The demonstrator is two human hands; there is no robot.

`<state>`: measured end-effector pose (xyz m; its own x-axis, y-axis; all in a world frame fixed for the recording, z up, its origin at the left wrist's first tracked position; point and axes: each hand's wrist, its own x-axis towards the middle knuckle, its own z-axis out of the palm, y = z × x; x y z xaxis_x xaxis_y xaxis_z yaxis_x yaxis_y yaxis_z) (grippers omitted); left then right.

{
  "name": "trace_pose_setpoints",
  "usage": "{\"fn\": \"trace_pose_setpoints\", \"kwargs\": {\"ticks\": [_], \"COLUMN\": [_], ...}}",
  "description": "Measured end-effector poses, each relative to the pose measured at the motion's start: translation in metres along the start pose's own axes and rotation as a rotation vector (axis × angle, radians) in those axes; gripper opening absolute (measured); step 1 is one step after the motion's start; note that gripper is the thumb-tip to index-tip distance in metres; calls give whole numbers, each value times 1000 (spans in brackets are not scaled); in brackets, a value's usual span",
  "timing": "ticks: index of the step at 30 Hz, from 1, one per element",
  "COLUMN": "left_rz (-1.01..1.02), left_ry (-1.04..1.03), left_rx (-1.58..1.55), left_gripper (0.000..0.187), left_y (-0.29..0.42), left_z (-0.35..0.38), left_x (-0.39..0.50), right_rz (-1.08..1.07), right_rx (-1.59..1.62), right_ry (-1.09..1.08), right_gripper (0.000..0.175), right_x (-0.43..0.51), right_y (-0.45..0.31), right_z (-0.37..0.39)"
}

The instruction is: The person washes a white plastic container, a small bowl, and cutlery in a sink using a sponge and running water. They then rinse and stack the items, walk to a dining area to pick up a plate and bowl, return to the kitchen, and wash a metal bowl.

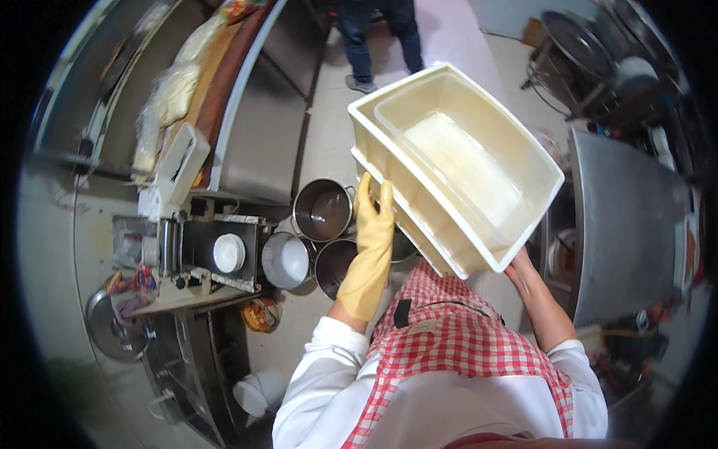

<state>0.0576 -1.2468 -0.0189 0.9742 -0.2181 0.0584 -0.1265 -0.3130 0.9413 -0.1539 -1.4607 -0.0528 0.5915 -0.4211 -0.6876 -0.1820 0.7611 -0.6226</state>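
Observation:
Two nested white plastic bins [415, 210] are held tilted before me, with a translucent plastic container [460, 163] lying inside the upper one. My left hand [376, 224], in a yellow rubber glove, grips the bins' left side by the rims, fingers pointing up. At the lower right corner, my right hand [518, 262] holds the bins from beneath; it is mostly hidden behind them, and its visible part looks bare. A red and white checked apron lies below the bins, against my body.
Metal pots [323, 210] stand on the floor at left, beside a roller machine [171, 247] and stacked white bowls [229, 253]. A person [356, 39] stands ahead. A steel table [628, 230] is at right, a steel counter [261, 134] at left, a white bucket [259, 391] lower left.

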Motion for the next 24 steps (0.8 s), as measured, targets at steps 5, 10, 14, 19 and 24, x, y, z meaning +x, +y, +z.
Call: {"fn": "trace_pose_setpoints", "kwargs": {"ticks": [5, 10, 14, 19, 24], "left_rz": [60, -21, 66, 91, 69], "left_ry": [291, 278, 253, 502, 359], "left_rx": [-152, -28, -125, 50, 141], "left_gripper": [55, 57, 61, 62, 73], "left_y": [-7, -24, 6, -8, 11], "left_z": [42, 66, 71, 61, 63], "left_x": [44, 58, 68, 113, 124], "right_rz": [-136, -135, -123, -55, -8], "right_rx": [-134, -153, -215, -188, -254], "right_ry": [-193, -250, -339, -441, -488], "right_gripper": [54, 50, 49, 50, 42], "right_x": [71, 124, 159, 203, 246], "right_y": [-16, -71, -102, -114, -144], "right_z": [21, 66, 91, 138, 200]}}
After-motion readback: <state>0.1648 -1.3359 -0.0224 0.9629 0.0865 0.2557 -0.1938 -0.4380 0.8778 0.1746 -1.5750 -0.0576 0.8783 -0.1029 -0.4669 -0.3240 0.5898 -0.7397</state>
